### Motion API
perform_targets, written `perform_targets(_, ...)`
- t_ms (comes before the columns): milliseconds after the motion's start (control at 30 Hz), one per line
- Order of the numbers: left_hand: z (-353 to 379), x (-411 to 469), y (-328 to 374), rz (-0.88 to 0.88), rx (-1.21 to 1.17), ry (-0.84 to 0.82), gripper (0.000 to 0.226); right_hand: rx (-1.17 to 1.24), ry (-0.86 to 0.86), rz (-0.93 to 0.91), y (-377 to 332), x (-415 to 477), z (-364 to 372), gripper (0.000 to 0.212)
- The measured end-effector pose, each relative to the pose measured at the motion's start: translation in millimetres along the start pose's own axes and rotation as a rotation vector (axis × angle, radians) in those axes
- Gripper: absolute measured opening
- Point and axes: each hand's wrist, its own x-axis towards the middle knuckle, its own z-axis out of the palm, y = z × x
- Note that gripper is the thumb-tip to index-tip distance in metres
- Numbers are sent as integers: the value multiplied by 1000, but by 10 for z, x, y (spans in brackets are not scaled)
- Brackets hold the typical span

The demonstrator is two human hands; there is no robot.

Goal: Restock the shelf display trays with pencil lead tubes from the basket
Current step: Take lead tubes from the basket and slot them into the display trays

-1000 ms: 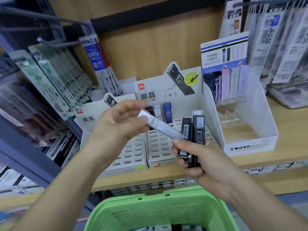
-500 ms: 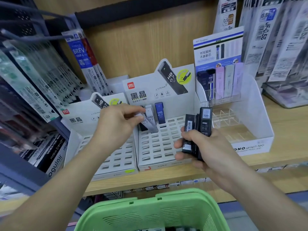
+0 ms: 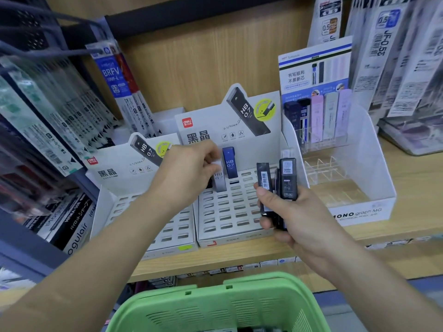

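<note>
Our left hand [image 3: 189, 171] reaches over the white slotted tray [image 3: 230, 212] that sits mid-way along the wooden shelf [image 3: 412, 183], close to its front edge. Its thumb and fingers pinch the top of a pale grey tube [image 3: 220, 182] marked HB 0.7. That tube stands upright in the tray's back row with its lower end at a slot; we cannot tell whether it is pushed fully home. Just beside it on the right a blue tube [image 3: 229, 164] stands upright in the same row, and rows of open slots show in front of both. Our right hand [image 3: 299, 216] hovers over the tray's front right corner, apart from the left hand. Its fingers and thumb are curled round a bundle of dark tubes [image 3: 288, 178], held upright with a barcode facing us. A second tray [image 3: 167, 236] of the same kind sits against the first on its left, partly hidden under our left forearm. Toward the shelf's right end a white MONO display box [image 3: 359, 212] holds pastel and dark tubes at its back. A green basket [image 3: 239, 305] sits below the shelf's front edge, between our forearms; only a sliver of its contents shows. Hanging refill packs [image 3: 60, 130] crowd the shelf's left end.
</note>
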Motion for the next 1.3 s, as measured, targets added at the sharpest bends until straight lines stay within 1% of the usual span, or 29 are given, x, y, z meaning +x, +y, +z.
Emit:
perform_targets(100, 61, -17, -74, 59, 46, 102, 12, 8, -6, -4, -4, -6, -6, 10)
perform_targets(167, 72, -21, -88, 90, 67, 137, 9, 11, -6, -1, 1, -11, -4, 13)
perform_targets(233, 69, -18, -81, 112, 83, 127, 8, 11, -5, 9, 12, -10, 6, 18)
perform_targets(300, 63, -21, -68, 93, 85, 102, 8, 13, -7, 15, 19, -12, 18, 20)
perform_targets(400, 47, -29, -60, 66, 97, 88, 9, 31, -17, 15, 21, -14, 31, 17)
perform_targets(467, 22, -61, -21, 69, 87, 117, 13, 62, -36, 13, 12, -20, 44, 16)
perform_targets(500, 8, -93, 19, 55, 34, 130, 16, 80, -42, 16, 6, -22, 50, 15)
perform_targets(533, -22, -141, 81, 5, -76, 124, 19, 93, -45, 21, 0, -24, 52, 14)
perform_targets(567, -49, -202, 150, -70, -243, 84, 22, 98, -48, 24, -6, -24, 51, 13)
perform_targets(667, -106, -423, 297, -255, -796, -126, 30, 79, -94, 39, -31, -40, 45, 14)
perform_targets(700, -113, -493, 308, -302, -927, -149, 33, 70, -123, 52, -36, -51, 46, 16)
perform_targets(767, -128, -563, 292, -388, -1075, -102, 35, 64, -189, 97, -44, -78, 49, 23)
perform_targets(833, -128, -584, 260, -465, -1095, -24, 29, 129, -217, 150, -56, -86, 57, 30)
perform_targets(933, -99, -609, 270, -560, -1120, 11, 15, 352, -168, 178, -115, -67, 35, 39)
perform_targets(967, -82, -630, 290, -588, -1150, 4, 13, 398, -155, 160, -135, -69, 28, 39)
perform_targets(1067, -49, -690, 397, -635, -1246, -90, 16, 427, -149, 68, -141, -85, 38, 21)
perform_targets(1167, -19, -729, 503, -586, -1192, -236, 23, 432, -126, 38, -110, -77, 59, 20)
perform_targets(1233, 3, -744, 551, -515, -1105, -309, 27, 362, -111, 14, -128, -93, 70, 23)
perform_targets(1300, 5, -735, 599, -438, -1039, -328, 36, 255, -92, -13, -161, -112, 63, 23)
